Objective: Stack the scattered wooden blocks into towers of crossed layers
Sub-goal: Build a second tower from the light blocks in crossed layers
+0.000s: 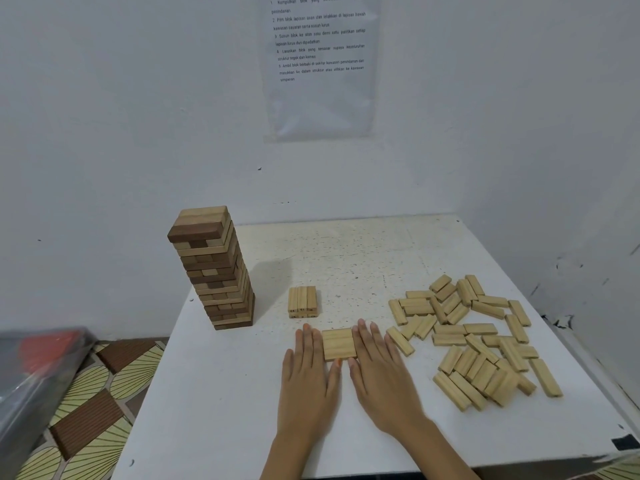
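A flat layer of three pale wooden blocks [339, 344] lies on the white table [214, 403] near its front. My left hand [309, 372] lies flat against the layer's left side, fingers straight. My right hand [381, 368] lies flat against its right side, fingers straight too. Behind it stands a short stack of two crossed layers [302, 301]. A tall tower of light and dark blocks [214, 268] rises at the table's left back corner. Several loose pale blocks [474, 341] lie scattered on the right half.
A white wall with a plastic-covered instruction sheet [320, 64] stands behind the table. Left of the table a patterned floor [97, 410] and a dark, plastic-wrapped object [34, 375] show. The table's right edge runs close to the wall.
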Action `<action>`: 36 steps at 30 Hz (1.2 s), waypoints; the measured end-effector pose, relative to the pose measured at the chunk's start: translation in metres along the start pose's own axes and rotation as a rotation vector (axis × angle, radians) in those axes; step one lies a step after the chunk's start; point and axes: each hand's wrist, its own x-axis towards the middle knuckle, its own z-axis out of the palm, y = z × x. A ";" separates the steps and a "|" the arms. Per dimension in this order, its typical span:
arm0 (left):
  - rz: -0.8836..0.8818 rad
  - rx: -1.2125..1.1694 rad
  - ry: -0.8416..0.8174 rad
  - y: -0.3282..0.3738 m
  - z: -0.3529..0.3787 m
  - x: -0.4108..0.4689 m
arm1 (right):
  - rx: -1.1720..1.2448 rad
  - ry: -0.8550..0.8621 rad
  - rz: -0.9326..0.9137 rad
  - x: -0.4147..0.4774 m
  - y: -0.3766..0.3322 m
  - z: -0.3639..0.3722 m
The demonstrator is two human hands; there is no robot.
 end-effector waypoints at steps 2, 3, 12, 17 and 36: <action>0.008 -0.002 0.005 0.000 0.001 0.000 | 0.007 -0.005 0.007 0.000 0.000 -0.001; 0.013 -0.004 0.006 0.000 0.001 0.000 | 0.016 -0.016 0.012 0.000 -0.001 -0.002; 0.048 0.018 0.111 -0.002 0.005 -0.002 | 0.110 -0.101 0.005 -0.001 -0.002 -0.009; 0.069 -0.008 0.165 -0.007 0.009 -0.002 | 0.551 -0.078 -0.054 0.005 0.010 -0.027; 0.056 0.095 0.114 -0.010 0.012 0.000 | 0.424 -0.122 -0.427 0.060 0.023 -0.043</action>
